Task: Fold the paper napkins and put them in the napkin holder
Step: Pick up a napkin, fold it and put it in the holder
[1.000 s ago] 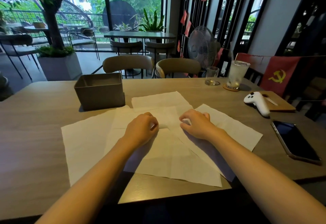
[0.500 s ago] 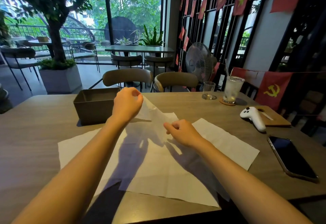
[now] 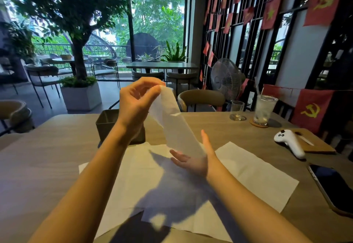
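Note:
My left hand (image 3: 136, 105) is raised above the table and pinches the top corner of a white paper napkin (image 3: 175, 126) that hangs down at a slant. My right hand (image 3: 196, 158) is lower, palm up with fingers spread, and touches the napkin's bottom end. Several more unfolded napkins (image 3: 254, 172) lie spread flat and overlapping on the wooden table (image 3: 47, 162) beneath my arms. The brown box-shaped napkin holder (image 3: 107, 124) stands behind my left wrist, partly hidden by it.
On the right lie a white game controller (image 3: 290, 142) on a wooden board (image 3: 317, 147) and a black phone (image 3: 334, 187) near the table edge. An empty glass (image 3: 236, 109) and an iced drink (image 3: 264, 110) stand at the far right. Chairs line the far side.
My left hand has lifted one napkin well up off the pile. My right hand let go of its pinch, turned palm up and now meets the napkin's lower end.

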Available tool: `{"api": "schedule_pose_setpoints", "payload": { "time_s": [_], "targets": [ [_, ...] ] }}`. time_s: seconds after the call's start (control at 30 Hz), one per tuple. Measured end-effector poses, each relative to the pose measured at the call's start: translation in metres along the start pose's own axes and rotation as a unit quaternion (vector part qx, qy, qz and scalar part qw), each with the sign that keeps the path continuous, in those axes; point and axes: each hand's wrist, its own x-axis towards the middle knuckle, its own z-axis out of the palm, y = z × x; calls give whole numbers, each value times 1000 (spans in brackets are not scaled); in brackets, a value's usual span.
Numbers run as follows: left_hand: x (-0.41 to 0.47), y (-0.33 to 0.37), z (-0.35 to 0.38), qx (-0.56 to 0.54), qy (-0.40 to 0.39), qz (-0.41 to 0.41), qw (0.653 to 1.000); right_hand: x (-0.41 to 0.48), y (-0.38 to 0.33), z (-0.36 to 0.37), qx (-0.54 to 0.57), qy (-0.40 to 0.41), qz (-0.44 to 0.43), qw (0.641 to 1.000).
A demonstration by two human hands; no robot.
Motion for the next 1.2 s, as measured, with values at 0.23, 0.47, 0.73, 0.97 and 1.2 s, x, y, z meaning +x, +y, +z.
{"api": "schedule_pose_setpoints", "payload": {
  "time_s": [0.23, 0.47, 0.73, 0.97, 1.2],
  "targets": [
    [-3, -12, -35, -99, -111, -8, 989, -13, -24, 1, -67, -160, -60, 983],
    [-29, -45, -55, -76, -29, -162, 983, -39, -67, 8, -84, -117, -150, 978],
    [-45, -83, -52, -49, -56, -399, 914, -59, -104, 35, -134, -205, -204, 948],
    [-49, -89, -25, -25, -196, -491, 848, -77, -106, 65, -221, -258, -193, 920],
    [-44, -76, -21, 30, -108, -431, 895, -63, -90, 23, -145, -166, -147, 964]
  ]
}}
